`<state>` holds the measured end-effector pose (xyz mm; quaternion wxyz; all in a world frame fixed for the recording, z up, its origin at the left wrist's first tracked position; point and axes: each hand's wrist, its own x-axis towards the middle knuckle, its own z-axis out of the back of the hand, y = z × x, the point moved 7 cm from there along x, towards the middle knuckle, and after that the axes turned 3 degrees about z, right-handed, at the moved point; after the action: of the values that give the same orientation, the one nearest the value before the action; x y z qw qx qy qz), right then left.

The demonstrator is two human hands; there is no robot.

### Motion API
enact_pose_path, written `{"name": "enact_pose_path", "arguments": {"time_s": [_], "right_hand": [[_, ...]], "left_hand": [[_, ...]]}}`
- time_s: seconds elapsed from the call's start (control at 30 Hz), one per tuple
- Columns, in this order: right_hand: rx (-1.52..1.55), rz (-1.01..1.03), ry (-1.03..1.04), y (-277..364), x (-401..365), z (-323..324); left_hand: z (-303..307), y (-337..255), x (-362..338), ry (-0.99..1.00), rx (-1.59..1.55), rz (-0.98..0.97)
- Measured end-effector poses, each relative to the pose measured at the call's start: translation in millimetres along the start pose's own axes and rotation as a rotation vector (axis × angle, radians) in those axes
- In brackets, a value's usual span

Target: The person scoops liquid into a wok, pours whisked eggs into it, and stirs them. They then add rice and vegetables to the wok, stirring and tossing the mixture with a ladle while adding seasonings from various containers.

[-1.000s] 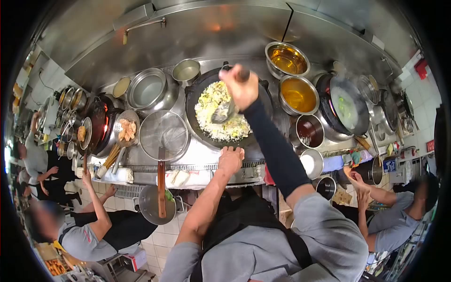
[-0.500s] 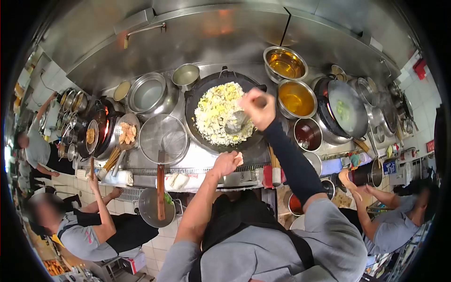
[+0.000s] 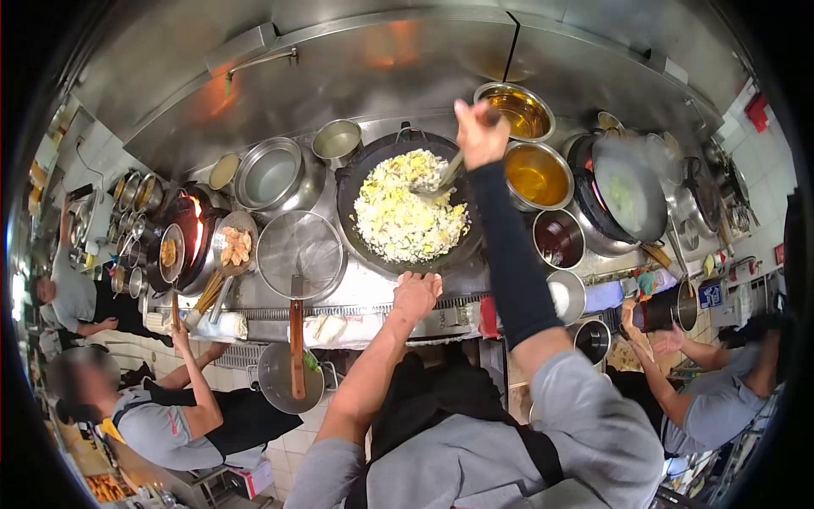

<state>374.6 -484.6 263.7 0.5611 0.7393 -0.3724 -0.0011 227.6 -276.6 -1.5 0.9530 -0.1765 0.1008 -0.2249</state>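
A large black wok (image 3: 346, 216) in the middle of the stove holds fried rice (image 3: 407, 220) with yellow egg and bits of green. My right hand (image 3: 482, 136), raised over the wok's right side, is closed round the handle of a ladle (image 3: 443, 180). The ladle's bowl rests in the upper part of the rice. At the wok's near rim, my left hand (image 3: 415, 294) is closed on what looks like a pale folded cloth (image 3: 437, 283). Whether its fingers also grip the rim is hidden.
Bowls of amber liquid (image 3: 538, 176) and dark red sauce (image 3: 559, 237) stand to the right. A mesh strainer (image 3: 298, 256) and a water pot (image 3: 269, 174) sit left. Co-workers stand at both sides; flames (image 3: 199, 229) burn under a left wok.
My right hand has moved up and away, taking the ladle from the right-middle of the rice to its upper part. My left hand stays at the near rim.
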Motion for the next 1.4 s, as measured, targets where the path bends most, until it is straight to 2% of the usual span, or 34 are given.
{"name": "enact_pose_path", "arguments": {"time_s": [0.03,0.1,0.13,0.17,0.2,0.23,0.3,0.37,0.43,0.47,0.5,0.57,0.63,0.67,0.73,0.77,0.8,0.83,0.87,0.9,0.93,0.97,1.03,1.07,1.1,1.17,1.2,1.23,1.27,1.3,1.33,1.37,1.4], "right_hand": [[-0.115,0.186,-0.139,-50.7,-18.7,13.1],[-0.071,-0.022,0.051,-79.6,-69.1,7.1],[-0.074,-0.030,0.161,-67.6,-77.4,-7.0],[-0.082,-0.063,0.262,-57.3,-98.2,-13.0],[-0.090,-0.124,0.329,-16.4,-114.9,-27.5],[-0.162,-0.072,0.338,19.8,-126.0,-36.3],[-0.306,0.018,0.336,69.4,-157.4,-44.3],[-0.246,0.032,0.351,94.7,-180.0,-44.9],[-0.216,0.027,0.295,62.6,-176.8,-34.5],[-0.223,0.082,0.254,39.3,-168.4,-27.5],[-0.230,0.141,0.213,28.0,-155.2,-23.6],[-0.113,0.126,0.097,38.3,-111.5,-17.7],[0.122,0.041,0.102,70.0,-80.1,-25.1],[0.164,0.017,0.118,86.4,-77.6,-29.3],[0.209,-0.021,0.141,117.5,-89.2,-42.0],[0.134,-0.023,0.121,127.4,-103.0,-41.9],[0.066,-0.032,0.096,127.2,-118.3,-40.1],[-0.004,-0.043,0.074,121.8,-129.7,-39.7],[-0.003,-0.111,0.046,88.1,-138.4,-35.1],[-0.216,0.043,0.061,49.9,-138.1,-24.2],[-0.209,0.078,0.037,22.7,-133.4,-15.6],[-0.207,0.106,0.006,12.3,-131.4,-8.1],[0.036,0.063,-0.086,58.0,-110.9,-11.9],[0.105,0.050,-0.065,77.2,-104.0,-12.0],[0.177,0.038,-0.043,92.7,-95.5,-13.2],[0.191,0.005,0.011,126.5,-102.6,-21.2],[0.202,-0.043,-0.005,135.7,-109.7,-20.9],[0.180,-0.066,-0.027,127.9,-107.9,-20.5],[0.155,-0.091,-0.046,113.5,-109.1,-20.7],[0.129,-0.119,-0.063,94.4,-113.4,-19.3],[0.081,-0.147,-0.061,45.7,-111.4,-11.9],[0.100,-0.117,-0.037,7.2,-108.4,-4.9],[0.083,-0.055,-0.066,0.3,-98.0,0.7]], "left_hand": [[-4.7,1.8,2.5,0.028,-0.038,-0.026],[-7.8,6.1,8.4,0.095,-0.103,-0.091],[10.2,0.9,-0.2,0.032,-0.218,-0.045],[12.3,-3.5,-18.2,0.005,-0.202,-0.036],[15.2,-6.6,-28.8,-0.027,-0.183,-0.029],[26.8,-11.0,-33.4,-0.068,-0.162,-0.026],[106.3,-43.1,-77.5,-0.195,-0.279,-0.087],[135.3,-47.1,-84.4,-0.240,-0.290,-0.164],[104.0,-40.1,-67.2,-0.276,-0.283,-0.187],[47.8,-26.9,-56.2,-0.107,-0.212,-0.069],[34.2,-32.4,-72.2,-0.171,-0.196,-0.112],[-5.0,-24.2,-97.6,-0.211,-0.183,-0.191],[-36.0,-12.0,-134.0,-0.048,-0.144,-0.190],[-31.2,-13.4,-153.3,-0.050,-0.156,-0.233],[49.8,-37.3,-156.5,-0.017,-0.088,-0.247],[78.8,-41.6,-145.8,-0.002,-0.055,-0.255],[87.2,-26.5,-120.7,-0.117,-0.197,-0.280],[120.8,-27.7,-102.1,-0.030,-0.294,-0.211],[86.6,-16.6,-80.6,-0.048,-0.200,-0.224],[48.5,-7.8,-62.9,-0.074,-0.101,-0.238],[35.3,-11.8,-76.0,-0.091,-0.087,-0.165],[2.1,-7.2,-87.4,-0.059,-0.089,-0.156],[-24.3,-2.2,-126.3,-0.024,-0.098,-0.208],[-17.7,-8.2,-151.7,0.004,-0.076,-0.273],[-8.3,-9.6,-169.4,0.079,-0.109,-0.247],[37.8,-23.2,-175.5,0.022,-0.126,-0.255],[77.5,-27.8,-163.1,-0.069,-0.192,-0.270],[123.0,-32.2,-137.5,-0.161,-0.260,-0.289],[150.3,-36.1,-114.2,-0.101,-0.250,-0.228],[143.1,-32.4,-90.4,-0.061,-0.224,-0.221],[109.1,-23.7,-80.8,-0.013,-0.207,-0.170],[70.8,-16.4,-65.4,0.028,-0.182,-0.122],[36.3,-17.3,-66.9,0.007,-0.131,-0.132]]}}
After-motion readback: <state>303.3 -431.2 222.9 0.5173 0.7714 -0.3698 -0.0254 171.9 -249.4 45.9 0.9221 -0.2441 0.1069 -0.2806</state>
